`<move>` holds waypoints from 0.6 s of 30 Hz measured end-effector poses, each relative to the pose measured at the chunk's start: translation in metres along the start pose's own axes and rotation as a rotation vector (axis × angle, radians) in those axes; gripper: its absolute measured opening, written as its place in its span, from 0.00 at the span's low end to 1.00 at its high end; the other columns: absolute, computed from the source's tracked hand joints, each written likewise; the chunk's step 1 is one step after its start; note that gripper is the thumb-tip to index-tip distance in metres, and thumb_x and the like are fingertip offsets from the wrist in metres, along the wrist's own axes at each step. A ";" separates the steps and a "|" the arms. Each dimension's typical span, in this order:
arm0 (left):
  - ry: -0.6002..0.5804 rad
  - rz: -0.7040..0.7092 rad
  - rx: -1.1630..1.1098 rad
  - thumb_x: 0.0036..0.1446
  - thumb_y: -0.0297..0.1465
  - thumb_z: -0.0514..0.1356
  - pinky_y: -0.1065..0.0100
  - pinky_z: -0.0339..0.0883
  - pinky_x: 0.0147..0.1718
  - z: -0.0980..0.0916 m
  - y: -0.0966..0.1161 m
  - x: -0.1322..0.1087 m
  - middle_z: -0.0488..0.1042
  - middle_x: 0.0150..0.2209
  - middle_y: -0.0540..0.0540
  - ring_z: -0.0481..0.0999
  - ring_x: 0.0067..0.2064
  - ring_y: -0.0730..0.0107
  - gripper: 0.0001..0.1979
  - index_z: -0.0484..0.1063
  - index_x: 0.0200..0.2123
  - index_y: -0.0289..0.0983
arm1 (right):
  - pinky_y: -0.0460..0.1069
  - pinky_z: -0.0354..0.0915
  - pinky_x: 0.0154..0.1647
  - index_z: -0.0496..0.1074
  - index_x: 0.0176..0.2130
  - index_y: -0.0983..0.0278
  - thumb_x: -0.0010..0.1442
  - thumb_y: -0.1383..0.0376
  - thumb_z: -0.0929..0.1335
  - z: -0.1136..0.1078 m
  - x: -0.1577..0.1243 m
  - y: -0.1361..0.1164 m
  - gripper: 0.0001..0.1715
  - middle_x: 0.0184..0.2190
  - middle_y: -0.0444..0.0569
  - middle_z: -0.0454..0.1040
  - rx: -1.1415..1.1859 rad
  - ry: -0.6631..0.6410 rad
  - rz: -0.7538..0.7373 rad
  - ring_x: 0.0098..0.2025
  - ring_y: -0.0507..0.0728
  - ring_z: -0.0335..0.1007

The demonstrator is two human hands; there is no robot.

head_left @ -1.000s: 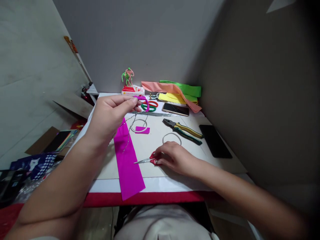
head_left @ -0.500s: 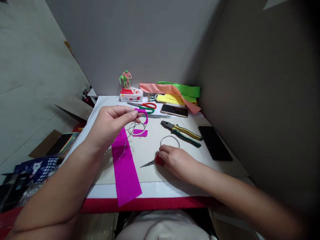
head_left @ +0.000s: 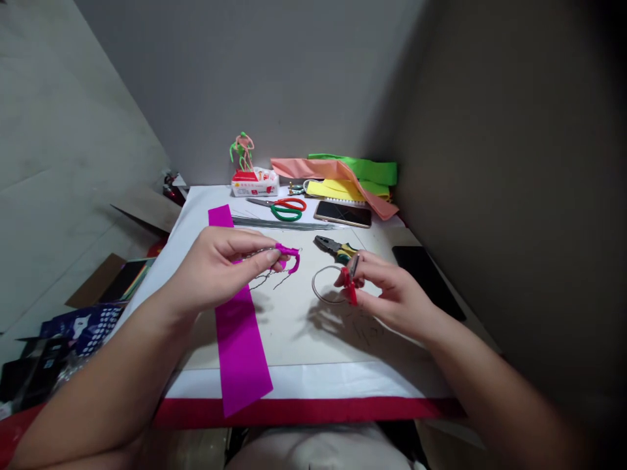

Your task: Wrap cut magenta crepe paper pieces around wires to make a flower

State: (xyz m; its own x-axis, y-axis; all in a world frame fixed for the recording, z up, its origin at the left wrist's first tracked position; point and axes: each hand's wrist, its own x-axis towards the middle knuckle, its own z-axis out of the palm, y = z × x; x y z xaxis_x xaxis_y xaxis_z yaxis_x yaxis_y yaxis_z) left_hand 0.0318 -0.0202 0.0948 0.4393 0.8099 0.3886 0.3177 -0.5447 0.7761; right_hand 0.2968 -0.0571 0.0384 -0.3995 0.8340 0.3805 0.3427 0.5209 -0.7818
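White-covered desk [head_left: 304, 380], magenta crepe paper strip [head_left: 240, 352] lying over its front edge. Left hand [head_left: 220, 267] pinches a magenta-wrapped wire [head_left: 289, 254] above the desk, bare wire ends trailing. Right hand [head_left: 392, 287] grips small red-handled scissors [head_left: 349, 282] upright, near a wire ring [head_left: 318, 287] and pliers [head_left: 329, 245].

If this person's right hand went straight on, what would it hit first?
Probably the magenta-wrapped wire in the left hand; the right hand with red scissors looks raised, so may pass over the wire ring, though depth is unclear.
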 end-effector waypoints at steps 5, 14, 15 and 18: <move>-0.169 0.113 0.124 0.57 0.27 0.62 0.74 0.71 0.30 0.002 0.002 0.002 0.81 0.30 0.47 0.79 0.31 0.70 0.07 0.81 0.31 0.36 | 0.43 0.59 0.28 0.71 0.32 0.65 0.60 0.70 0.65 0.004 -0.005 -0.004 0.06 0.26 0.43 0.70 0.033 -0.094 0.159 0.28 0.49 0.63; -0.226 0.193 0.131 0.57 0.26 0.62 0.73 0.71 0.32 0.007 0.005 -0.001 0.81 0.31 0.44 0.80 0.32 0.67 0.07 0.81 0.35 0.37 | 0.44 0.53 0.23 0.68 0.28 0.65 0.54 0.68 0.69 0.005 -0.010 -0.005 0.05 0.20 0.39 0.63 -0.148 -0.122 0.106 0.22 0.47 0.55; -0.229 0.204 0.125 0.57 0.25 0.62 0.73 0.71 0.31 0.007 0.005 -0.001 0.81 0.31 0.43 0.80 0.32 0.67 0.07 0.81 0.35 0.37 | 0.44 0.55 0.24 0.68 0.29 0.64 0.54 0.68 0.69 0.006 -0.009 -0.004 0.04 0.21 0.39 0.65 -0.120 -0.086 0.108 0.23 0.47 0.58; -0.223 0.235 0.107 0.57 0.25 0.61 0.74 0.70 0.30 0.010 0.009 -0.001 0.81 0.29 0.43 0.79 0.30 0.69 0.08 0.81 0.34 0.36 | 0.45 0.65 0.31 0.71 0.35 0.64 0.55 0.68 0.71 0.013 -0.008 -0.005 0.05 0.28 0.44 0.73 0.137 0.110 0.167 0.29 0.50 0.70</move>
State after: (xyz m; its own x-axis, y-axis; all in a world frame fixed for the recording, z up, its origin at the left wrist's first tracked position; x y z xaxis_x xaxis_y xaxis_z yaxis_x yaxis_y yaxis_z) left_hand 0.0421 -0.0283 0.0965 0.6800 0.5988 0.4231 0.2675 -0.7399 0.6172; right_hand 0.2877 -0.0688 0.0329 -0.2496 0.9253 0.2854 0.2749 0.3503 -0.8954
